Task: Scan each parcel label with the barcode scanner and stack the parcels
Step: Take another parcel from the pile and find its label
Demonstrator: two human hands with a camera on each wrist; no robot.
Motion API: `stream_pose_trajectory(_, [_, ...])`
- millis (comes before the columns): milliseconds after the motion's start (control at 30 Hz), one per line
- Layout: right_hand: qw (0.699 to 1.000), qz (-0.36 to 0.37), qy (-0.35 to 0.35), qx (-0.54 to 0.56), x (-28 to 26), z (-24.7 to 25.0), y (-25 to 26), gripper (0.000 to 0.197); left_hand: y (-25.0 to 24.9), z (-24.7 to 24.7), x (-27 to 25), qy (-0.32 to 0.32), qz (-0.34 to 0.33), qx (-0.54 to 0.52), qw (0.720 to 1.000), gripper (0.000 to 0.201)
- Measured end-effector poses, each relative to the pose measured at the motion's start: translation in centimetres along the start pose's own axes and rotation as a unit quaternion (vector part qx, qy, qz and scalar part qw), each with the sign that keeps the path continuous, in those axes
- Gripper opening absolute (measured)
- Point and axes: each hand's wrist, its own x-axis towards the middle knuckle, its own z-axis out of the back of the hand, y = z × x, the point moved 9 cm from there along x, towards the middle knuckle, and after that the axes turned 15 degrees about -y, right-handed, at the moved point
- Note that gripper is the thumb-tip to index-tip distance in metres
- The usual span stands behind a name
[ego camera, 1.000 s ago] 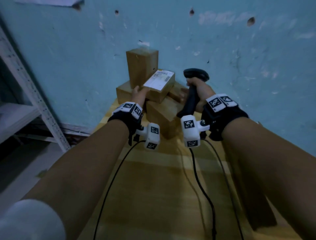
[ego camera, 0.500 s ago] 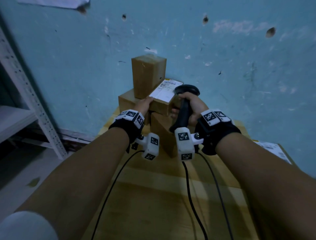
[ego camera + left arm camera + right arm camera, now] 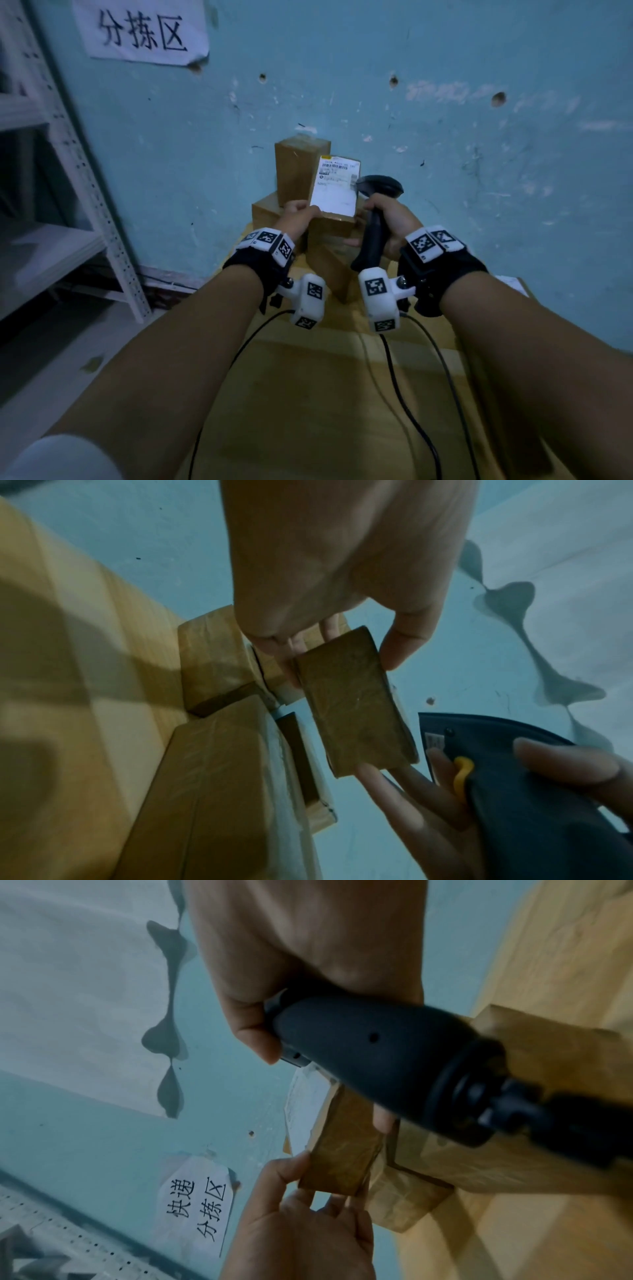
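Note:
My left hand pinches the near left end of a small brown parcel and holds it above the pile. Its white label is tilted up toward me. In the left wrist view the thumb and fingers clamp the parcel at one end. My right hand grips the black barcode scanner just right of the parcel, head beside the label. One right finger touches the parcel's other end. The right wrist view shows the scanner handle and the parcel.
Brown boxes are piled against the blue wall: a tall one, a low one and another under the held parcel. They sit on a wooden table. A white metal rack stands left. Black cables trail toward me.
The held parcel has tipped up so its label faces me more. The scanner has come down and closer beside the label. My head has tilted up, showing more wall.

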Motion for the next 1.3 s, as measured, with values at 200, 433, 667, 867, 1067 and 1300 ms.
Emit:
stream_pose_trajectory(200, [1.000,-0.005,0.004,-0.025,-7.0,1.1,-3.4,0.015,2.4,2.6,-7.4,0.025,0.006,0.025,0.999,0.071])
stream_pose_trajectory(433, [0.998,-0.016,-0.015,-0.061,-12.2,4.3,-10.1,0.007,9.0,6.7,-14.6,0.027,0.045,0.017,0.998,0.081])
stream_pose_trajectory(667, [0.995,-0.008,-0.022,-0.095,-16.4,6.0,-14.3,0.043,13.1,7.7,-20.2,0.041,0.072,-0.006,0.997,0.080])
stream_pose_trajectory(867, [0.996,-0.005,-0.033,-0.088,-18.4,7.2,-15.3,0.041,14.9,8.4,-21.4,0.042,0.067,0.030,0.996,0.087])
stream_pose_trajectory(1067, [0.994,0.046,-0.042,-0.091,-19.7,8.2,-14.8,0.049,15.7,8.6,-20.8,0.037,0.049,0.055,0.997,0.090])
stream_pose_trajectory(1300, [0.991,0.113,-0.019,-0.074,-22.2,8.4,-13.0,0.029,15.9,8.7,-20.8,0.026,0.031,0.063,0.997,0.085])
